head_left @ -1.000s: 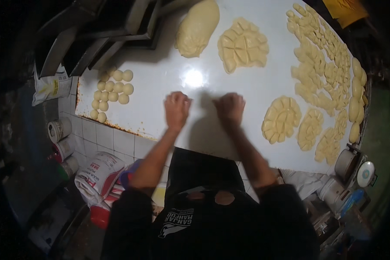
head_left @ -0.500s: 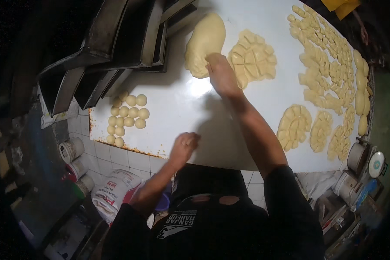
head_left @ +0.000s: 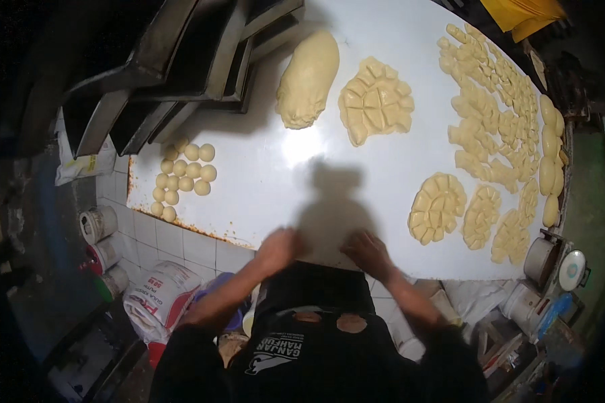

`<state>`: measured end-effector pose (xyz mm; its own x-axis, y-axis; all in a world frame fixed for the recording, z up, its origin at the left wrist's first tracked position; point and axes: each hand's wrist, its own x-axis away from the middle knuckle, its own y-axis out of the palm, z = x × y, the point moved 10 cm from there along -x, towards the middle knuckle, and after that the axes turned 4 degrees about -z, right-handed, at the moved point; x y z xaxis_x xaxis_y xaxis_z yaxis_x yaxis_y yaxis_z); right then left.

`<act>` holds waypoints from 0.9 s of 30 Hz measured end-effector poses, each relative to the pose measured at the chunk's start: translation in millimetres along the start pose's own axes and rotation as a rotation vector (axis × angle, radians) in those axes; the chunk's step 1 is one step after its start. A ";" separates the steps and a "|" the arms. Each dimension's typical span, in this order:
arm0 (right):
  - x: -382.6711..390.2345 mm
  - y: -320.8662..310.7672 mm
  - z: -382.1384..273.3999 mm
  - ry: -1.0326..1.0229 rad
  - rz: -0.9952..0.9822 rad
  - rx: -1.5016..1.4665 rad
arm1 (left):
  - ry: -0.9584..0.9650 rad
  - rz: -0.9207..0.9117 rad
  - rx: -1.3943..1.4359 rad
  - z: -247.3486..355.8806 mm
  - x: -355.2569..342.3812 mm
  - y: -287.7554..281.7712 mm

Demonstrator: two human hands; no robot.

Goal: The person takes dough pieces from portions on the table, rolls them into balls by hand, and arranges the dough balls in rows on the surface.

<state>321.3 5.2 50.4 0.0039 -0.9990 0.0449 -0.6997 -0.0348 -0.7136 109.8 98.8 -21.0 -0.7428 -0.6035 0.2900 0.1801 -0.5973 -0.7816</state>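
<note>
At far left, we are seeing pails (head_left: 99, 225) lining up by white tiles (head_left: 168, 235), near a bulging white sack (head_left: 156, 305) (what the pails are holding, we cannot tell). Above, dark metal trays (head_left: 223, 54) are jutting over the tabletop (head_left: 249, 195), their shadowed insides showing us no contents. Small dough balls (head_left: 187, 170) are clustering below them. The left hand (head_left: 279, 248) is hovering at the near edge, fingers curled; its grip is hiding any hold from us. Beyond, a large dough mass (head_left: 309, 80) is lying untouched. The right hand (head_left: 368, 254) is facing the left, its grip likewise curled and unreadable. We are judging this a pause between portioning and shaping; more cutting would be calling for a forward reach. Farther right, scored dough rounds (head_left: 437, 209), cut pieces (head_left: 476, 101) and plump rolls (head_left: 548, 141) are covering the surface, a round container (head_left: 539, 258) standing off the corner, contents unclear.
</note>
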 end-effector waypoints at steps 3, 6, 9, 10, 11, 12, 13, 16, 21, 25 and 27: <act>-45.8 26.5 39.3 -0.049 -0.437 0.366 | 0.259 0.069 -0.280 8.8 -6.0 -23.2; -68.0 63.0 31.6 0.064 -0.041 0.496 | -0.030 0.545 -0.068 57.9 -78.3 -76.1; -23.8 77.6 24.1 -0.074 -0.050 0.280 | -0.016 0.210 0.229 40.6 -21.5 14.1; -1.7 54.1 13.5 -0.363 0.024 0.221 | 0.073 0.215 0.235 25.1 -9.1 1.1; -28.7 61.5 47.2 -0.034 -0.375 0.179 | 0.155 0.226 0.231 7.5 7.6 -13.9; -36.6 60.9 70.9 0.322 -0.776 0.138 | 0.279 0.209 -0.055 3.9 11.3 -27.1; -65.3 34.7 62.8 0.197 -0.559 0.348 | 0.172 0.416 -0.165 9.6 -10.5 -63.3; -99.8 13.6 12.9 0.039 0.288 0.278 | -0.182 0.433 -0.278 9.7 -58.2 -8.9; -63.6 22.2 43.6 0.036 -0.160 0.188 | 0.050 0.116 0.106 3.6 -34.2 -34.3; -213.0 -38.2 -5.2 0.066 0.112 -0.038 | -0.122 0.511 -0.029 -16.5 -34.7 -57.8; -295.7 -71.2 -32.1 -0.212 0.254 0.059 | -0.148 0.501 0.071 -6.6 -38.5 -36.1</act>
<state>347.0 304.0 110.3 -0.0130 -0.9595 -0.2815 -0.6546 0.2210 -0.7230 127.7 147.1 -7.6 -0.4562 -0.8894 -0.0307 0.5368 -0.2476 -0.8065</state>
